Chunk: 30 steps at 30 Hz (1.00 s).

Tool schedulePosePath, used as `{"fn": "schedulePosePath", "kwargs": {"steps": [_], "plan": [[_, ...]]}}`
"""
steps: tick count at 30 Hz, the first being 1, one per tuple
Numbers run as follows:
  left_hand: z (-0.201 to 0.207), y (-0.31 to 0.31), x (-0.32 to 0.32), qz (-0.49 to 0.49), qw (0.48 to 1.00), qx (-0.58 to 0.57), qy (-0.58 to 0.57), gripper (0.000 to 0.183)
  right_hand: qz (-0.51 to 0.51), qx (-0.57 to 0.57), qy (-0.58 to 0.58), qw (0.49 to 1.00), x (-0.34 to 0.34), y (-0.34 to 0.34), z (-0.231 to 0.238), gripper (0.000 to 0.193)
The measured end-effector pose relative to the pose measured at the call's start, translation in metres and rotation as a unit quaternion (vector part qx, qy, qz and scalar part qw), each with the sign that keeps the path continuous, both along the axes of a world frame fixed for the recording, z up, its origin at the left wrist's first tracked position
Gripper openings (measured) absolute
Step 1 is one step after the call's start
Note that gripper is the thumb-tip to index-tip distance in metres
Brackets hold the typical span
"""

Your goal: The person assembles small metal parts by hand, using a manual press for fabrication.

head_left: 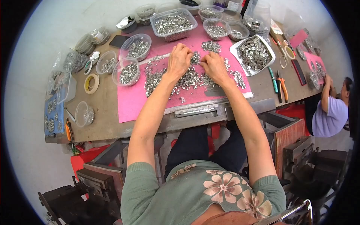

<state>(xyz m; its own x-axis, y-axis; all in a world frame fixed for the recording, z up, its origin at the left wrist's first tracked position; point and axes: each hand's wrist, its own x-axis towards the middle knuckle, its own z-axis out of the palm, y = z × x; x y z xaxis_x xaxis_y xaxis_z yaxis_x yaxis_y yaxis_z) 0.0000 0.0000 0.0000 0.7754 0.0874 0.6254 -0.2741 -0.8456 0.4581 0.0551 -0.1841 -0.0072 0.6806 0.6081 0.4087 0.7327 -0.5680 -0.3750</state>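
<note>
Small silvery metal pieces (188,78) lie in loose piles on a pink mat (127,107) in front of me. My left hand (180,59) is over the far part of the mat, its fingers curled and drawn together. My right hand (214,66) is close by on the right, thumb and fingers bent into a pinch. Between the two hands sits a small heap of metal pieces (195,58). Whatever the fingertips hold is too small to make out. Another small pile (211,46) lies just beyond my right hand.
Clear tubs of metal pieces stand around the mat: a large one (173,23) behind, round ones (128,72) left, a white tray (240,50) right. Orange-handled pliers (283,89) and a tape roll (91,83) lie on the table. A person (332,108) sits far right.
</note>
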Motion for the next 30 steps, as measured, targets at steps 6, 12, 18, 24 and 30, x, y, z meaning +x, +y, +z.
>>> {"fn": "schedulePosePath", "kwargs": {"steps": [6, 12, 18, 24, 30], "plan": [[0.004, -0.001, 0.002, -0.006, 0.998, -0.052, 0.019, 0.009, -0.012, -0.008, -0.013, 1.000, 0.001, -0.002, 0.006, 0.013], [0.001, 0.003, -0.001, -0.007, 0.998, -0.045, 0.034, 0.010, 0.019, 0.020, 0.048, 0.998, 0.000, -0.010, 0.008, 0.013], [0.006, -0.003, 0.002, -0.001, 0.997, -0.070, 0.017, 0.008, 0.001, -0.018, -0.039, 0.999, -0.007, -0.008, 0.006, 0.012], [0.030, -0.017, -0.041, -0.058, 0.992, -0.100, 0.042, 0.014, 0.067, 0.027, 0.045, 0.996, -0.050, -0.040, 0.040, 0.012], [0.015, -0.060, -0.109, -0.187, 0.969, -0.076, 0.142, 0.011, 0.103, -0.020, 0.093, 0.990, -0.090, -0.088, 0.034, 0.011]]}}
